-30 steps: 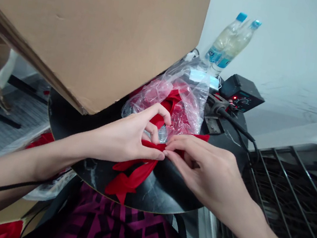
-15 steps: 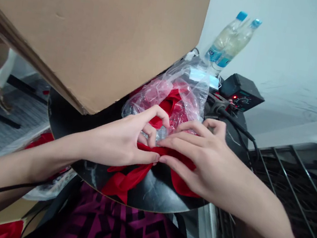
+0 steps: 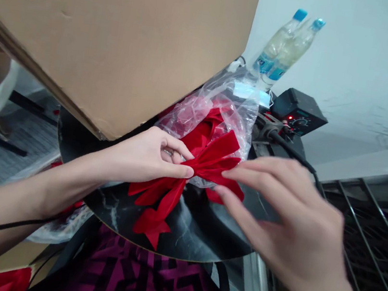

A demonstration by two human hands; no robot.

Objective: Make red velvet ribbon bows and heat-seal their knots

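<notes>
A red fabric bow (image 3: pixel 209 165) with several loops and tails is held over the round black marbled table (image 3: pixel 188 232). My left hand (image 3: pixel 163 158) pinches its gathered middle between thumb and index finger. Close to the bow's right side is my right hand (image 3: pixel 273 201), slightly blurred, its thumb and fingers apart at the edge of a loop. One tail ends in a star-like point (image 3: pixel 153 224) over the table's near part. Behind the bow, a clear plastic bag (image 3: pixel 188 110) holds more red fabric (image 3: pixel 199 134).
A large cardboard box (image 3: pixel 122 37) rises at the back left. Two bottles (image 3: pixel 283 47), a light blue mask (image 3: pixel 250 94) and a black control box (image 3: pixel 299 112) with a red light stand behind right. A wire rack (image 3: pixel 371 230) is at the right.
My right hand has moved right, away from my left hand, and its fingers have parted. The bow's loops now fan out in view, and my left hand still pinches the fabric.
</notes>
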